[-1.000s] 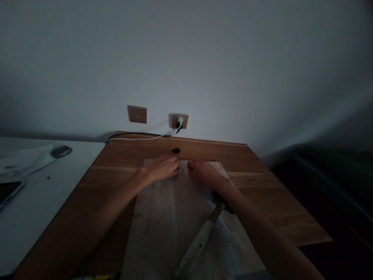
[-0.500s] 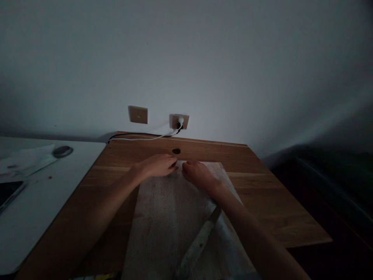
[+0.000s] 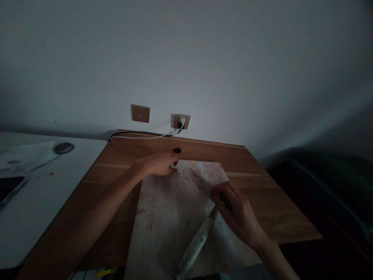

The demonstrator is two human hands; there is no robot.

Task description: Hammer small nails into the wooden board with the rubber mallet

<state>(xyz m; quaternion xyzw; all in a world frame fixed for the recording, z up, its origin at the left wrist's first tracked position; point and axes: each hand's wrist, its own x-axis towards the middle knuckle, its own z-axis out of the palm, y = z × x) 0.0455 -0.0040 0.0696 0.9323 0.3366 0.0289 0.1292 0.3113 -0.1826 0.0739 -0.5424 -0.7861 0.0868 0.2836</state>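
Observation:
A pale cutting board (image 3: 166,217) lies on a wooden table (image 3: 262,194) in dim light. A knife (image 3: 194,245) rests on the board, its blade pointing toward me and its dark handle under my right hand. My right hand (image 3: 236,212) curls its fingers around that handle at the board's right edge. My left hand (image 3: 159,164) rests at the board's far left corner, fingers bent and pinched together on something too small to make out. A few small dark scraps (image 3: 198,177) lie on the far end of the board.
A white table (image 3: 37,202) adjoins on the left, with papers (image 3: 26,155), a round dark object (image 3: 62,147) and a dark phone or tablet (image 3: 10,186). A wall switch (image 3: 140,113) and socket (image 3: 180,121) with a white cable sit behind. Dark floor on the right.
My right hand has drawn back from the far middle of the board to the knife handle on the right. The left hand has stayed put. The scraps are now uncovered.

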